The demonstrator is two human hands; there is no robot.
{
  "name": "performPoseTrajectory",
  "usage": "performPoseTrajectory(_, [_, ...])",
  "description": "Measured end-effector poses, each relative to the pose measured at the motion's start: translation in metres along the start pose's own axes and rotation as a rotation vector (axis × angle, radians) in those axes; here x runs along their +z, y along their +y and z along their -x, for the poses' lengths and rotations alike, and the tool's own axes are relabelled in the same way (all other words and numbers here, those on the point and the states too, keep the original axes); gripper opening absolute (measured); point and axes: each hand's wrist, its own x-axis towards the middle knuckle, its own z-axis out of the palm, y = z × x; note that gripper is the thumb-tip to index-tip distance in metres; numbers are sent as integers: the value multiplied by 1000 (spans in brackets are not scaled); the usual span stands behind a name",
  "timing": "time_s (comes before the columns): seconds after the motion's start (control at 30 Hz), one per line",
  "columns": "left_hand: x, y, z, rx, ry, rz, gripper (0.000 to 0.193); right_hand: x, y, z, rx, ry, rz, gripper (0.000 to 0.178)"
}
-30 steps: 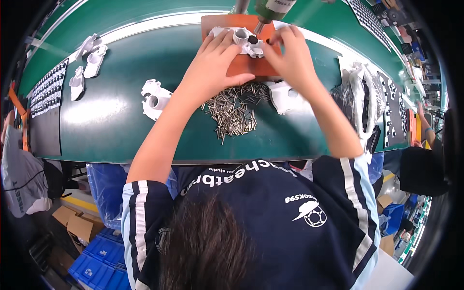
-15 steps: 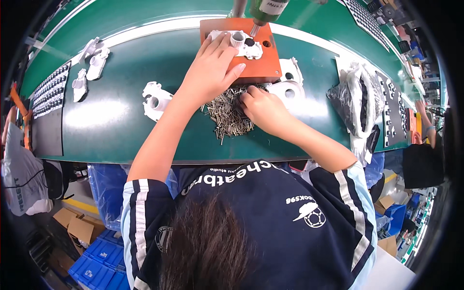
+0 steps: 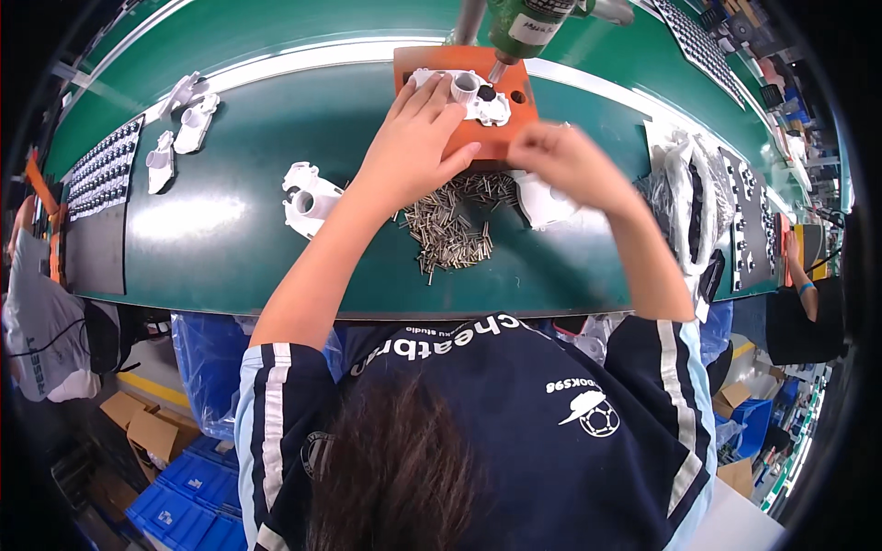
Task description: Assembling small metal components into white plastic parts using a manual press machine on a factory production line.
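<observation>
Closest to my lens are the wearer's dark hair (image 3: 400, 459) and navy shirt (image 3: 551, 441), then the green bench (image 3: 570, 266). Using the orange block (image 3: 487, 140) as my clock centre, there's a messy pile of little metal screws (image 3: 446, 230) at 6. A white shell (image 3: 547, 204) lies at 5 and a white tube piece (image 3: 314, 202) at 8, right by the left forearm. Farther out at 4 there's a crumpled plastic bag (image 3: 675, 211).

Right hand (image 3: 565, 156) is also at 4 but near the block's corner, fingers curled in (it's a motion smear, so from here I honestly can't tell if it's holding anything). Left hand (image 3: 409, 147) reaches in from 7 and lies over the left end of the white part (image 3: 497, 111), fingers close together, thumb out wide.

That part sits on top of the block, with a black disc (image 3: 486, 93) next to its tube. The green driver (image 3: 525, 32) hangs around 1, bit angled down near the disc; can't tell if they're touching.
</observation>
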Motion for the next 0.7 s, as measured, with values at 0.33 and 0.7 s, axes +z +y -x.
performPoseTrajectory(0.33, [-3, 5, -7, -7, -6, 25, 42, -45, 2, -69, 308, -62, -436, 10])
performPoseTrajectory(0.7, [-5, 8, -6, -48, -52, 58, 39, -43, 12, -79, 241, -104, -301, 12])
